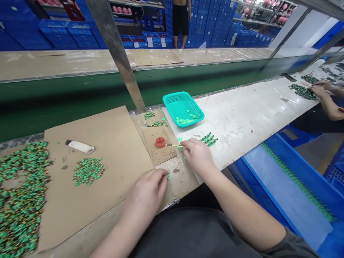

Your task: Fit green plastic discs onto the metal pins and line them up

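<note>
My right hand [197, 156] pinched a slim tan brush [176, 146] at a round red cup [160, 142]; my left hand [147, 188], pinching a green piece [169, 176], likely needed steadiness.

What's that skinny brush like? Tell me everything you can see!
The brush is thin and straight, with a pale tan handle that looks wooden and a darker section near its tip. The right hand pinches it, hiding the far end. It slants only slightly, tip at the rim of the small red cup. The bristles are too small to make out.
</note>
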